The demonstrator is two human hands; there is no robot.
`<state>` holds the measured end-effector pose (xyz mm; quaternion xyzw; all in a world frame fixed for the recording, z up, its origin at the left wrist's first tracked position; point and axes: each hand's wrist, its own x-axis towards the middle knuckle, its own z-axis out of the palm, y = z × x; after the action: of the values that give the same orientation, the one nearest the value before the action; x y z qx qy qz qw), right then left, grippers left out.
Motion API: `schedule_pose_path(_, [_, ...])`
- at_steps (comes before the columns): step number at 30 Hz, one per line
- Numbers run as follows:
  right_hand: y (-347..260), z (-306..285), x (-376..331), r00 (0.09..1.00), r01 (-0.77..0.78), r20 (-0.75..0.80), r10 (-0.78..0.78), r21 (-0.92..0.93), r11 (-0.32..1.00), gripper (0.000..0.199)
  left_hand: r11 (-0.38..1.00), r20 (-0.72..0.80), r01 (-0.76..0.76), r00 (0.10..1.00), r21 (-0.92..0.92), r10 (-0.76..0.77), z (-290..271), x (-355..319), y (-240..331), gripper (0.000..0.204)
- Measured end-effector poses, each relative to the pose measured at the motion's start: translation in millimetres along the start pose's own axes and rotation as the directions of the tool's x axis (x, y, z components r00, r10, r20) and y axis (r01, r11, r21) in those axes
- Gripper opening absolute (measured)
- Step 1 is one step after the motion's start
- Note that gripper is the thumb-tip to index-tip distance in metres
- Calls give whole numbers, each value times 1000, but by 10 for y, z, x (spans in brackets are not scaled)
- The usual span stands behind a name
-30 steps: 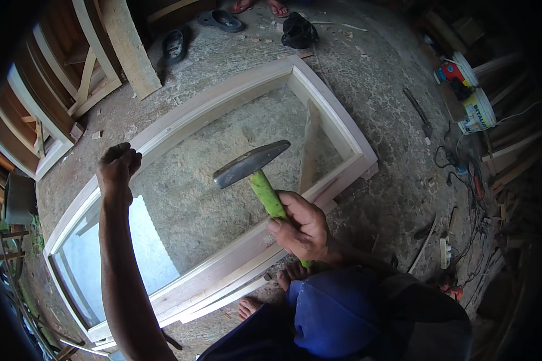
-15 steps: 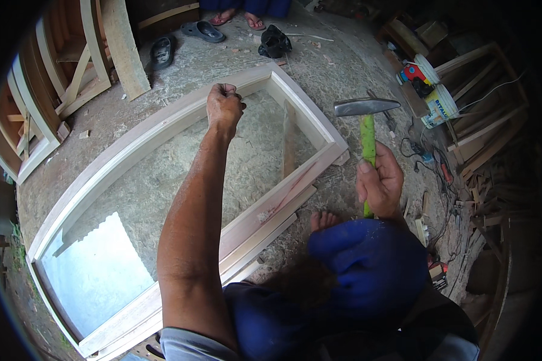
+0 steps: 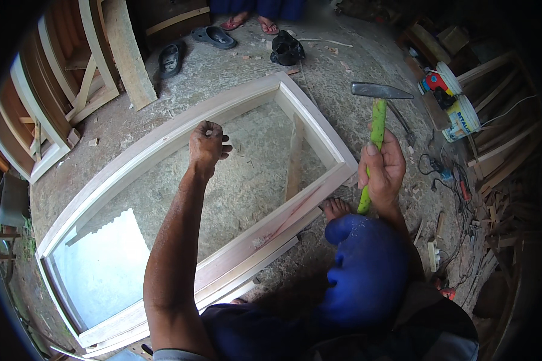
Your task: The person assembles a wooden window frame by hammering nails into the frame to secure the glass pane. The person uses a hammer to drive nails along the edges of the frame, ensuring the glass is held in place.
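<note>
A pale wooden window frame (image 3: pixel 265 237) with one curved side lies on the floor in front of me, a glass pane (image 3: pixel 235 192) set inside it. My left hand (image 3: pixel 207 146) is over the pane near the curved side. Its thumb and forefinger are pinched together and the other fingers curl; whatever is between them is too small to name. In my right hand (image 3: pixel 384 171) a hammer (image 3: pixel 378 120) stands upright by its green handle, its metal head above my fist. A few tiny dark slivers (image 3: pixel 250 162) show on or through the glass.
Curved wooden frames (image 3: pixel 48 114) lean at the left. Dark sandals (image 3: pixel 214 37), a black bag (image 3: pixel 287 48) and another person's feet (image 3: pixel 268 24) are at the far side. Buckets (image 3: pixel 462 117), cables and wood scraps (image 3: pixel 497 210) lie right. My blue-trousered knee (image 3: pixel 367 259) is beside the frame.
My left hand has come back from the frame's far corner area toward me and slightly left. The hammer stays in my right hand, and the whole view has shifted a little.
</note>
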<state>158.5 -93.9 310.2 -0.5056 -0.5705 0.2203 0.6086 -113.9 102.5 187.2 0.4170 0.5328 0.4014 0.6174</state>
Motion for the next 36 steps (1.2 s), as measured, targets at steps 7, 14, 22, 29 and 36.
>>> schedule_pose_path(7, [1083,-850,884,967,-220,134,218,4,975,38,999,15,54,998,-9,-54,1056,824,-63,19])
schedule_pose_path(14, [2534,-1890,2129,925,243,369,-92,-388,889,37,971,-75,231,969,-65,-236,2573,1963,-70,13])
schedule_pose_path(22, [3412,-2672,3453,630,408,772,84,-421,810,49,922,-280,313,886,-229,-370,3878,2983,-10,11])
schedule_pose_path(29, [4303,-2639,4225,392,624,920,2,-268,734,43,913,-384,352,829,-207,-407,4553,3509,19,23])
schedule_pose_path(36, [4615,-2304,4576,250,665,963,101,-246,705,44,902,-439,243,809,-358,-392,4760,3720,16,26])
